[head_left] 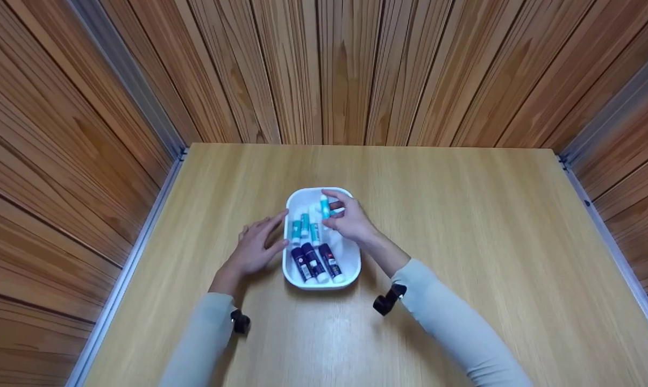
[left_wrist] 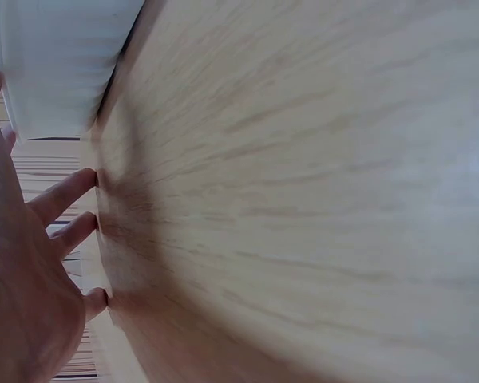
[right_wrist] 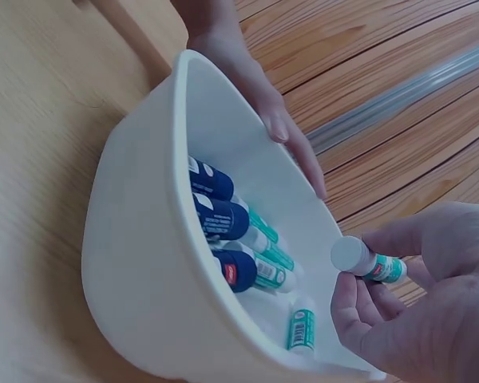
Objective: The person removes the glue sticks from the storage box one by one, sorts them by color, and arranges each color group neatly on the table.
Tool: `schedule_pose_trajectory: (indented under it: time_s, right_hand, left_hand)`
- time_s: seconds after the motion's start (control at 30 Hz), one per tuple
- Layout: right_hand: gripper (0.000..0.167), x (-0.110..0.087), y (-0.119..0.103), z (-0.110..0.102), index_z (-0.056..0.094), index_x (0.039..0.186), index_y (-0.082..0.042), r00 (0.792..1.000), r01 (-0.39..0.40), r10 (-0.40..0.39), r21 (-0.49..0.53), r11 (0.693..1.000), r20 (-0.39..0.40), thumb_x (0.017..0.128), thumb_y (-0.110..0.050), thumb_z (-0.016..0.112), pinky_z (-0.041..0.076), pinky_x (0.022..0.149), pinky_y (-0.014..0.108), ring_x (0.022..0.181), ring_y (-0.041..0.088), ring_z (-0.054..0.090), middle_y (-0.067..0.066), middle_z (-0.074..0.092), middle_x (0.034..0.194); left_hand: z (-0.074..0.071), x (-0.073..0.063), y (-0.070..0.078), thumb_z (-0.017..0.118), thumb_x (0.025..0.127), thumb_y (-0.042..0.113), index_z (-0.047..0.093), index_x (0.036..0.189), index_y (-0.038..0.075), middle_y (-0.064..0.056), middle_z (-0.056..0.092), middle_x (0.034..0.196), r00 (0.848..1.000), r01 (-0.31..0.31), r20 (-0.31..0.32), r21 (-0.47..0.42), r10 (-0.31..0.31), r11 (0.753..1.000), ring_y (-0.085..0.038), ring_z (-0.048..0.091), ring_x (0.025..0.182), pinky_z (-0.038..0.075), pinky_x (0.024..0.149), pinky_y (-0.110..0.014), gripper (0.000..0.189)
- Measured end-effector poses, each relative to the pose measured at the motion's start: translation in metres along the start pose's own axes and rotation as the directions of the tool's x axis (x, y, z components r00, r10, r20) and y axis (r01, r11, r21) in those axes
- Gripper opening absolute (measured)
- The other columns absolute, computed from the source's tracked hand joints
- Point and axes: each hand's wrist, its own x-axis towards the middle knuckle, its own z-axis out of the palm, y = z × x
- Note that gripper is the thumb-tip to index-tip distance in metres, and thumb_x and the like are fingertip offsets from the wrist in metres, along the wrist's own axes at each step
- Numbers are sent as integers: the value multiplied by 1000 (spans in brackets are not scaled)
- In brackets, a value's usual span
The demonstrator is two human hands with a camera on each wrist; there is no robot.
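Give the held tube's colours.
The held tube: white and teal, with a small red patch; clearest in the right wrist view.

We see pale glare on the table, a soft shadow beside the left hand, and a hazy, low-contrast left wrist view.

Plank walls are enclosing the desk on three sides; grey rails are lining the corners; light is glinting off the desk.

The tray looks smooth plastic, the tabletop faintly glossy wood.
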Motion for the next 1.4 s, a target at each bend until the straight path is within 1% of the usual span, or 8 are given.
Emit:
schedule_pose_trajectory:
  time_s: [0.13,0.27,0.33,0.57,0.83,0.97,1.2,1.4]
  right_hand:
    - [73,-3,1,-9,51,170,-20,1000,-10,10,-10,1000,3,104,4,72,62,92,30,120,29,68,21,61,148]
    - [73,-6,1,-18,49,171,-20,1000,-25,25,0,1000,0,105,3,71,63,106,46,122,29,66,20,60,151]
    - [73,-7,1,-22,49,171,-19,1000,-24,24,2,1000,-4,105,4,71,62,108,48,121,28,66,20,60,150]
    - [72,-10,4,-41,49,171,-18,999,-16,16,0,1000,-30,105,4,69,62,97,30,123,27,66,20,59,151]
    - [72,-16,13,-64,46,172,-11,999,7,-7,4,1000,-52,105,6,68,62,92,26,118,26,67,25,58,151]
    - [72,-18,23,-77,44,173,-12,998,-1,1,-8,1000,-61,107,4,67,63,94,24,119,26,67,27,56,155]
    - [74,-19,36,-98,42,173,-10,995,-8,5,-26,1000,-99,106,6,67,60,89,19,114,22,65,30,55,154]
    - [75,-24,40,-115,42,174,-11,992,-18,11,-54,998,-122,106,5,68,60,90,20,116,22,64,29,55,155]
  left_hand:
    - [1,0,0,56,109,69,19,174,63,6,31,189,1000,5,3,-9,-5,1000,-42,21,178,-4,141,-75,75]
    - [1,0,1,57,109,67,20,175,61,5,32,189,1000,-3,-2,-8,3,1000,-42,21,177,-3,141,-76,75]
    - [0,0,1,56,109,68,20,176,58,4,31,189,1000,-6,-4,-4,6,1000,-44,22,177,-3,140,-77,76]
    - [-1,1,3,56,109,69,19,177,57,1,30,189,1000,2,-7,13,-2,1000,-46,21,177,-3,140,-78,78]
    - [1,2,2,58,109,65,19,175,60,3,31,189,1000,12,-12,15,-12,1000,-44,21,177,-3,141,-77,77]
    - [2,1,2,57,109,67,19,175,60,3,32,189,1000,7,-10,12,-7,1000,-43,21,178,-4,141,-77,77]
    - [2,0,1,57,109,67,21,176,58,4,32,188,1000,-2,-12,8,2,1000,-43,22,177,-3,140,-77,77]
    - [1,2,0,58,110,64,22,178,53,1,32,189,1000,-9,-11,13,9,1000,-45,24,176,-2,138,-81,77]
